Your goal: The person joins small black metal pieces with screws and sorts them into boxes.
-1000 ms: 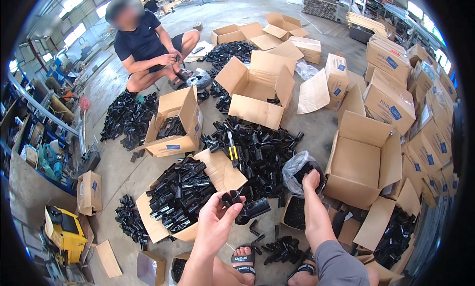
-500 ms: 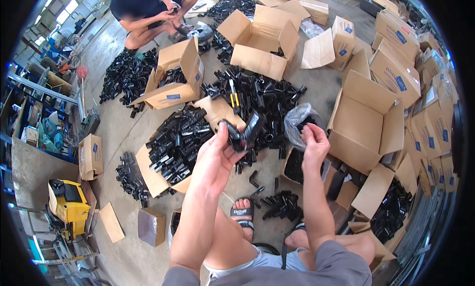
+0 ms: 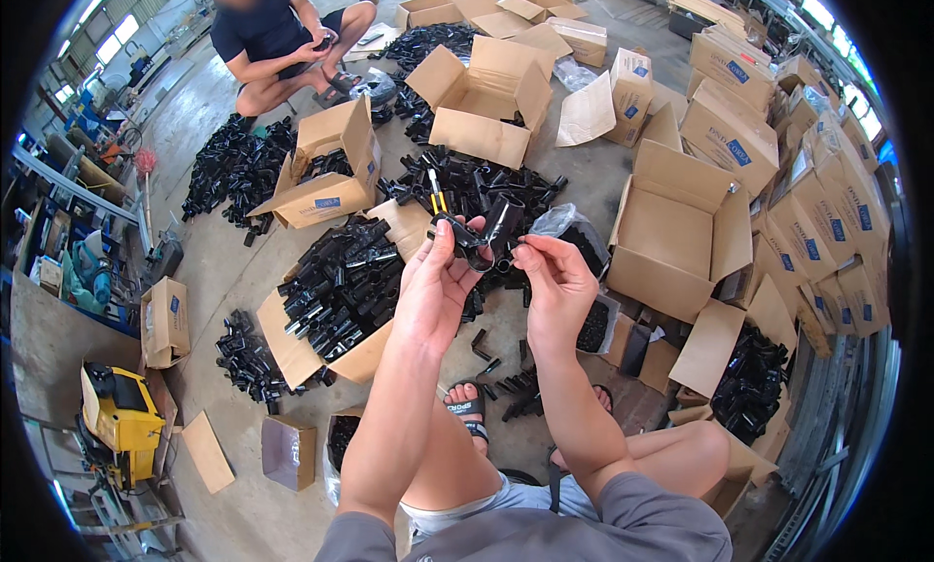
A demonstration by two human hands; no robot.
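My left hand (image 3: 428,294) grips a glossy black angled pipe fitting (image 3: 502,223), its wide tube end pointing up and away. Beside that fitting, my right hand (image 3: 556,288) has thumb and forefinger pinched together; whatever they hold is too small to make out. Beyond my hands spreads a pile of similar black fittings (image 3: 530,178). A yellow-and-black cutter-like tool (image 3: 437,194) lies on it, partly behind the held fitting. Right of my right hand, a clear plastic bag (image 3: 559,221) with small black parts stands in a box.
Black tubular fittings (image 3: 341,294) lie heaped on flattened cardboard at left. An open carton (image 3: 671,236) stands at right, near stacked cartons (image 3: 730,134). Another person (image 3: 282,51) squats at the far left, handling something. A yellow machine (image 3: 126,421) is at lower left.
My right hand has moved left from the plastic bag to the fitting, fingers still pinched. My left hand still holds the fitting. The view has shifted slightly.
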